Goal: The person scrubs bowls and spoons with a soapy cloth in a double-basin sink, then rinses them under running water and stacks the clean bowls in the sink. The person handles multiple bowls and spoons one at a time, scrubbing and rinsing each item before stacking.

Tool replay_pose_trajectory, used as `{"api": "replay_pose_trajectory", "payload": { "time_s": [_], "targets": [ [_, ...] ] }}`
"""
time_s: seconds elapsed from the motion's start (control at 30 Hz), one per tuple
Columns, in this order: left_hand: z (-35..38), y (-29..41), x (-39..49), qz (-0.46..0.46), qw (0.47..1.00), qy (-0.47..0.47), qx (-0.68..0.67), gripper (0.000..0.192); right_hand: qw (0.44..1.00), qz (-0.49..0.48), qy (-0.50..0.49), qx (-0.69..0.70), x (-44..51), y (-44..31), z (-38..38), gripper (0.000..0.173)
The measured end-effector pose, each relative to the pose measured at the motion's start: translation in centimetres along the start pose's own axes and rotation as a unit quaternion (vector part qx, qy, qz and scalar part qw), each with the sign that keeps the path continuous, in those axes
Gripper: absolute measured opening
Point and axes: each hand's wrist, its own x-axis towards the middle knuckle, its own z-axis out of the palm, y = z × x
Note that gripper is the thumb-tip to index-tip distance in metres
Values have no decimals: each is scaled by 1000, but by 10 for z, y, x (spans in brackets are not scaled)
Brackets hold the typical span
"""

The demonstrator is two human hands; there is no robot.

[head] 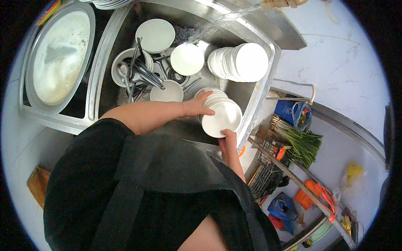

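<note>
In the sink's lower right corner, my left hand [199, 105] spreads over a stack of white dishes [213, 94], its fingers on the rims. My right hand [228, 138] grips the lower edge of the top white dish [222, 119], thumb on its face. Another stack of white dishes [251, 62] leans at the sink's right wall. Water runs from a hose [279, 3] onto a dark scouring mesh [183, 34] and a white plate [187, 59]. A white bowl [117, 67] holds spoons and other cutlery [144, 75]. A further bowl [166, 91] and plate [155, 35] lie near it.
Left of the steel sink [102, 62] stands a large metal basin [61, 58] of cloudy, foamy water. The sink's right rim [267, 81] is close to my right hand. Beyond it are a metal rail [289, 172], green-leaved vegetables [301, 144] and a blue bag [282, 207].
</note>
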Motion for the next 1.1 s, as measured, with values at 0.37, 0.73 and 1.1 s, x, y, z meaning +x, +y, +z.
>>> {"api": "replay_pose_trajectory", "payload": {
  "time_s": [0.37, 0.73, 1.1],
  "targets": [
    [2, 33, 10, -184, 956, 28, -226, 98, 999, 36, -16, -11, 5, -37, 22, 63],
    [-10, 29, -14, -147, 948, 17, -280, 65, 995, 75, 26, -62, 0, -24, 15, 50],
    [-18, 2, -32, -129, 985, 98, -63, 48, 996, 70, 26, -56, -12, -21, 13, 51]
  ]
}}
